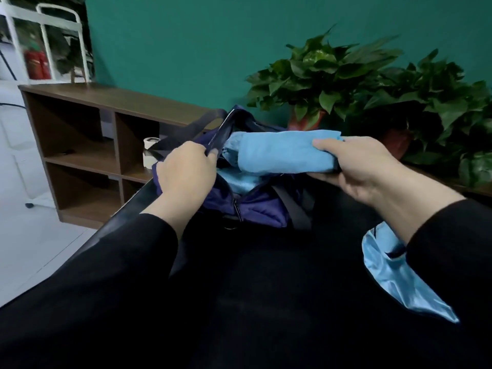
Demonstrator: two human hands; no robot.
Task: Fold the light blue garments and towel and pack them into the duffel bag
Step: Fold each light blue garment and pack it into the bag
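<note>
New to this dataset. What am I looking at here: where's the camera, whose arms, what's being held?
There is no robot. One wide-angle camera sits on a person's head, looking forward and down, so the two black-sleeved arms are the wearer's own.

The left hand grips the edge of the opening of a navy blue fabric duffel bag, holding it open. The right hand grips a folded light blue towel-like cloth over that opening. More light blue fabric already lies inside.

The bag stands on a black table. A shiny light blue satin garment lies near the right sleeve, not yet packed. Behind are a brown wooden shelf unit and leafy green potted plants.
</note>
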